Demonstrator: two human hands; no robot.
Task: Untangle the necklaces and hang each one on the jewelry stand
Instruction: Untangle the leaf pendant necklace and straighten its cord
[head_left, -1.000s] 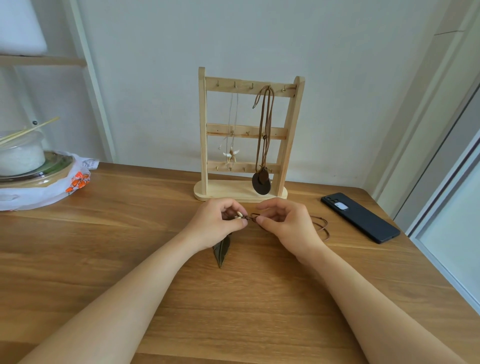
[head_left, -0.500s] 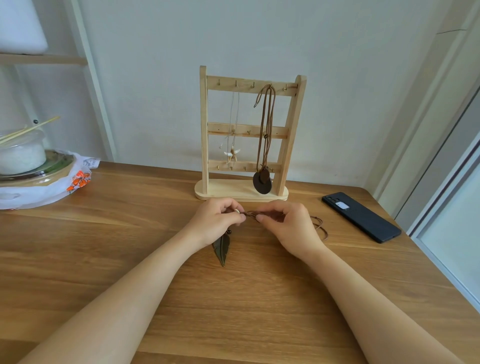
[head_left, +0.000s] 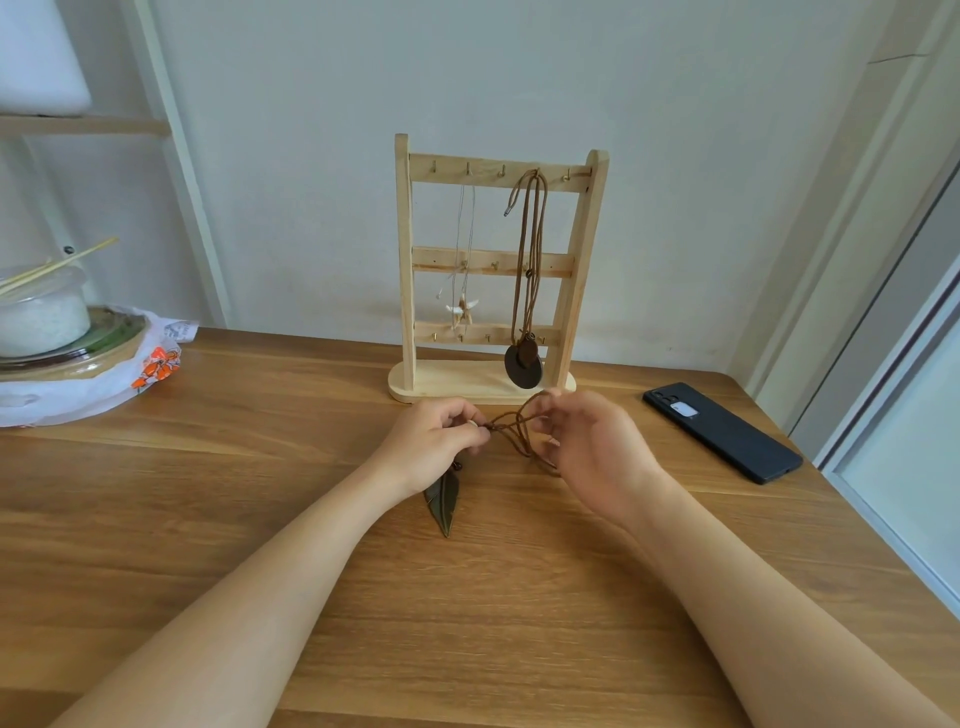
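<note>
1. The leaf necklace (head_left: 511, 423) is between your two hands, just in front of the base of the jewelry stand (head_left: 407, 260), which stands near the middle of the table's far edge.
2. Your left hand (head_left: 431, 447) pinches the brown cord at a small pale bead, thumb and forefinger pressed together.
3. The dark leaf pendant (head_left: 442, 499) lies on the table (head_left: 260, 493) beside your left wrist, its tip pointing toward you.
4. Your right hand (head_left: 597, 452) is blurred. Its fingers are curled and loops of the cord go round them.
5. On the stand, a brown cord necklace (head_left: 530, 249) with a dark round pendant hangs from a top hook on the right side. A thin pale necklace (head_left: 460, 309) hangs from a top hook more to the left.
6. A black phone (head_left: 722, 439) lies near the table's right edge. A white plastic bag (head_left: 130, 384) with a bowl (head_left: 41, 317) on it is at the left edge.
</note>
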